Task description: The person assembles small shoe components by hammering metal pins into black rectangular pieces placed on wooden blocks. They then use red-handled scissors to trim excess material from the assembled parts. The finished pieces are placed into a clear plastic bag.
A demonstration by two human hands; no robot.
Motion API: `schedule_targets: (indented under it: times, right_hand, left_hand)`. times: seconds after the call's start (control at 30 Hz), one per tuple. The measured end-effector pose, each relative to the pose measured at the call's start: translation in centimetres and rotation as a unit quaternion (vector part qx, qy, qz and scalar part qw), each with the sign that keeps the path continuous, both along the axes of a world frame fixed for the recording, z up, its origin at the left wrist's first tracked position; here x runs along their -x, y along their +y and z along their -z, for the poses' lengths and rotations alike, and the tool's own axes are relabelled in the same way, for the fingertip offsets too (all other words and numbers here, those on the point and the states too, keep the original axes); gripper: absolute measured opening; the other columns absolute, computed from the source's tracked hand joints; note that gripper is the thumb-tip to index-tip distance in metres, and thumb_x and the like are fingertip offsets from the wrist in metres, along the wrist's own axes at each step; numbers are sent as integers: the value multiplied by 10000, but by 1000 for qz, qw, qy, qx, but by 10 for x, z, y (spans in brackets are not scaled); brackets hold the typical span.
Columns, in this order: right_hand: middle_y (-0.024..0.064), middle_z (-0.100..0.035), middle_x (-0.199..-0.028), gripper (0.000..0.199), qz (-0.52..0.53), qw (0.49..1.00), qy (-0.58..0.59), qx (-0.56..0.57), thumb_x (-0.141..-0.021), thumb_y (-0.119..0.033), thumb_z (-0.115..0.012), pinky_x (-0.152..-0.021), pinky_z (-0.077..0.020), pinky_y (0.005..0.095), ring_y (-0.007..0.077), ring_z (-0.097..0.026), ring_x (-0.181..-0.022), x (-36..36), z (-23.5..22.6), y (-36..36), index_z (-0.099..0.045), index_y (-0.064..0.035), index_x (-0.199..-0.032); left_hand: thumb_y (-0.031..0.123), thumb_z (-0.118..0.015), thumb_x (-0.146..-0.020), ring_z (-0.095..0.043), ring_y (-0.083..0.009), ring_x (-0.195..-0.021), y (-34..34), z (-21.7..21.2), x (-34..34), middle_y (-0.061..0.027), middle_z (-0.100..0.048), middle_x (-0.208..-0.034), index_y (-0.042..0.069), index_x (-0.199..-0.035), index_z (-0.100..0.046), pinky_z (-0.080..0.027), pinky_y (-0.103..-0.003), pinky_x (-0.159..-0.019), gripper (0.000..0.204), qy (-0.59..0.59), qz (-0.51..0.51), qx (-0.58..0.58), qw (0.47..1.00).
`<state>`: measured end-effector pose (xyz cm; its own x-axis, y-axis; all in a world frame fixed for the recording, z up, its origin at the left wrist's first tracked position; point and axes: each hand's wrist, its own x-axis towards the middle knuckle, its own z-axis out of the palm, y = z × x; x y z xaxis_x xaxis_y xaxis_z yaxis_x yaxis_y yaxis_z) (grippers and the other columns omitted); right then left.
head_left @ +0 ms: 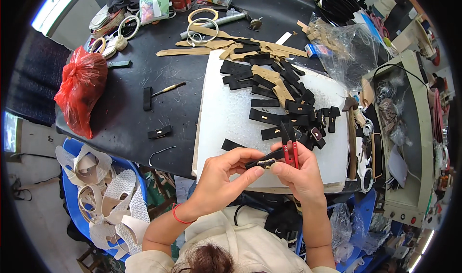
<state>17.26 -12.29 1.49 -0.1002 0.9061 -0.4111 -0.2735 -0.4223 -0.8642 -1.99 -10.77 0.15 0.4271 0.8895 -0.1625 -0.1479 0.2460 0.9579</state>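
Observation:
My left hand [224, 179] pinches a short black strap [252, 164] between thumb and fingers. On the strap sits a small ornament [266, 163] with a pale, shiny edge. My right hand [304, 175] is closed round red-handled thread snips [290, 150], their dark blades pointing away from me. Its thumb also presses on the strap's right end. Both hands are above the near edge of a white board [226, 114]. Just beyond them lies a heap of black straps [265, 116], several with small gold-coloured fittings, and a tan strap [269, 80] among them.
A red plastic bag [83, 90] rests at the table's left edge, above a blue tub [72, 148] of cream shoe uppers [120, 191]. A wooden-handled awl [168, 88] lies left of the board. At right are a hammer [351, 104] and a grey machine [418, 143].

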Motion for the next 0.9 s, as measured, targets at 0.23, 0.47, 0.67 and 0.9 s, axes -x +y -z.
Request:
schedule_targets:
  times: [0.23,0.47,0.67,0.9]
  right_hand:
    - [-47,-573,-727,295,14,999,-39,-25,-802,-63,-756,-462,-291,170,-2,-426,-542,0,3,-7,-610,-31,-1057]
    - [-38,-588,-726,216,52,991,-85,-90,-843,-82,-720,-462,-309,173,1,-429,-532,8,11,-16,-610,-24,-1019]
    - [-44,-570,-710,220,41,998,44,-24,-865,-80,-695,-417,-235,183,-3,-354,-474,1,6,-6,-594,-31,-1055]
    - [-67,-542,-681,175,73,997,-15,-24,-882,-112,-679,-439,-248,185,-6,-368,-499,3,3,-5,-622,-30,-1026]
  left_hand:
    - [92,-684,-868,-621,-136,-969,2,8,0,-103,-666,-1037,-34,-1131,-620,-506,-263,-825,298,10,29,-44,999]
    - [110,-650,-902,-651,-144,-887,-3,-2,-5,-106,-660,-1028,-38,-1171,-589,-537,-264,-799,313,-16,37,51,998]
    - [101,-600,-937,-666,-167,-916,9,-8,-3,-130,-654,-1042,-60,-1218,-549,-550,-278,-825,328,-112,57,192,973]
    - [54,-567,-947,-642,-182,-1013,-6,11,-10,-142,-631,-1109,-74,-1250,-527,-536,-277,-861,331,3,-13,-81,997]
